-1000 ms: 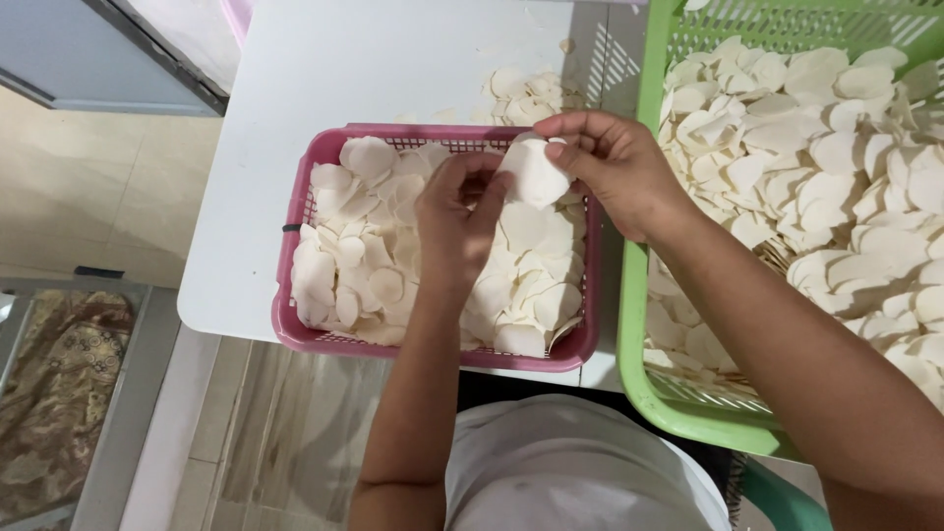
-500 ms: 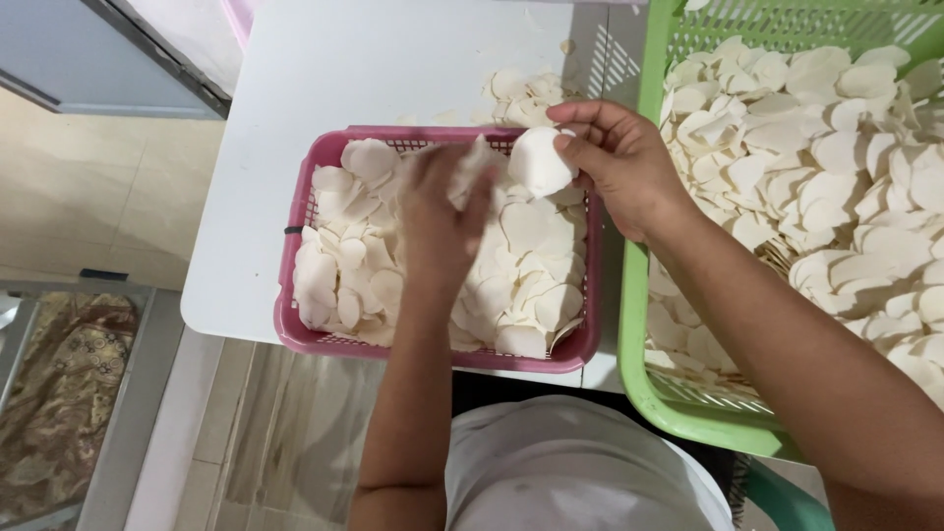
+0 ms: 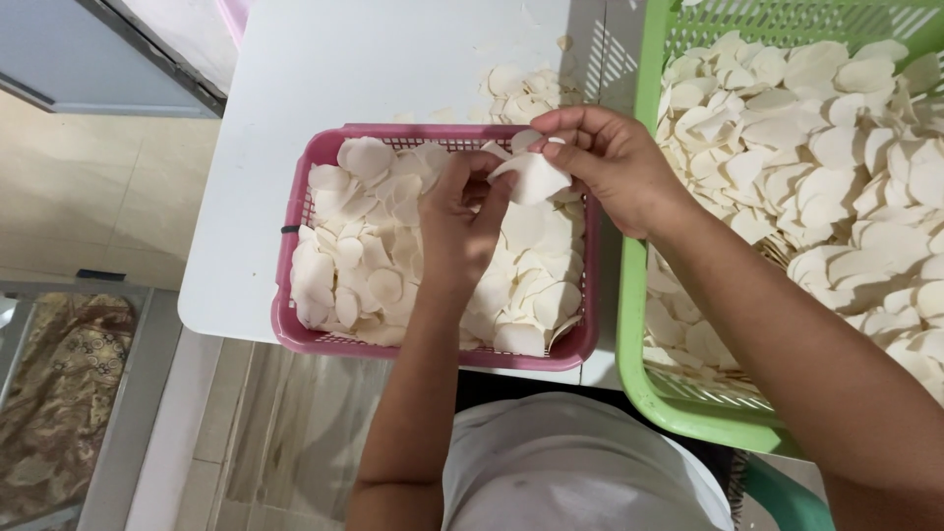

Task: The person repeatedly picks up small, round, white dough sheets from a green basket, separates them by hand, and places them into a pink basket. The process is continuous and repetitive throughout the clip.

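Centrally, right hand (image 3: 615,167) and left hand (image 3: 462,221) are pinching one white slice (image 3: 536,177) between their fingers, slice hovering over the pink basket (image 3: 433,349), green basket (image 3: 678,413) lying rightward on the tabletop (image 3: 393,59).

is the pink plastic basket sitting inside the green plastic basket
No, the pink plastic basket rests on the white table, beside the green plastic basket.

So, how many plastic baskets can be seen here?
2. The pink plastic basket sits on the white table below both hands; the green plastic basket is on the right. No others show.
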